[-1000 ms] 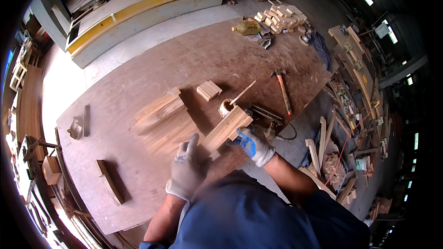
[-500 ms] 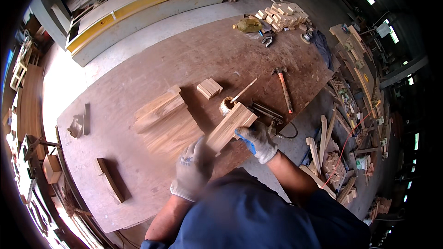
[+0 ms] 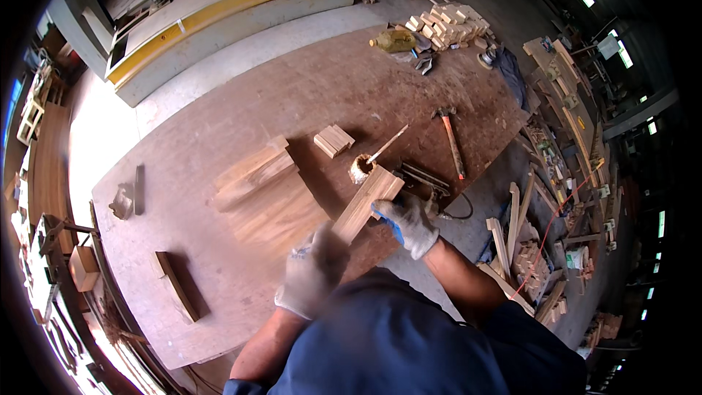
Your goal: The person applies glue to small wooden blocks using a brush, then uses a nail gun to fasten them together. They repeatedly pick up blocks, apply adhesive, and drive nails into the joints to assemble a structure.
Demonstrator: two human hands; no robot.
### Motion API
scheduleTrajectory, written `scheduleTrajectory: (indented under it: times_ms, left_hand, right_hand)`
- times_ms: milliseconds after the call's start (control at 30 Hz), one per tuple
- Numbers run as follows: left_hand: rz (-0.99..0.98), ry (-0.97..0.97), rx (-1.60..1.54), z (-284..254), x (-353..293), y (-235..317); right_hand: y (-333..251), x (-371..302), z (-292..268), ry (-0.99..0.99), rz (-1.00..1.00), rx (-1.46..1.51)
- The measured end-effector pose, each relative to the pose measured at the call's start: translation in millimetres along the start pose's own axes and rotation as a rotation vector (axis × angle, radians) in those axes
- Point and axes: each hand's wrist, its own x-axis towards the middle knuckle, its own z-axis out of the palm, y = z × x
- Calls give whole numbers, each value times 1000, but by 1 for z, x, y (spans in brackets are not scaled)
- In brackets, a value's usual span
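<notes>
A short, pale wooden board (image 3: 369,203) slants in front of me, held by both gloved hands. My right hand (image 3: 411,227) grips its right edge near the far end, thumb and fingers closed. At the board's near end is my left hand (image 3: 313,272), somewhat blurred, its fingers closed round that end. Just beyond the board stands a small pot (image 3: 360,169), its rim crusted brown, with a thin stick (image 3: 387,143) leaning out. To the left lie several wider wooden boards (image 3: 270,201), partly overlapping. A small stack of wood blocks (image 3: 333,141) sits behind the pot.
A hammer (image 3: 453,145) and a dark air tool with a hose (image 3: 425,180) lie right on the brown worktable (image 3: 241,113). At the far end are a yellowish bottle (image 3: 395,41) and a wood-block pile (image 3: 452,25). Near left lies a narrow wooden strip (image 3: 175,287).
The board has turned slightly steeper, its far end shifting a little left and nearer. My left hand has moved slightly right. My right hand has hardly moved.
</notes>
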Motion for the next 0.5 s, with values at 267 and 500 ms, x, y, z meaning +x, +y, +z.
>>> scheduleTrajectory:
  times_ms: [267,500]
  left_hand:
    - [-433,-392,-1122,-9,18,-31]
    - [-535,-650,-1725,6,13,-65]
  right_hand:
    - [7,24,-2,-83,171,28]
    - [13,10,23,-268,283,283]
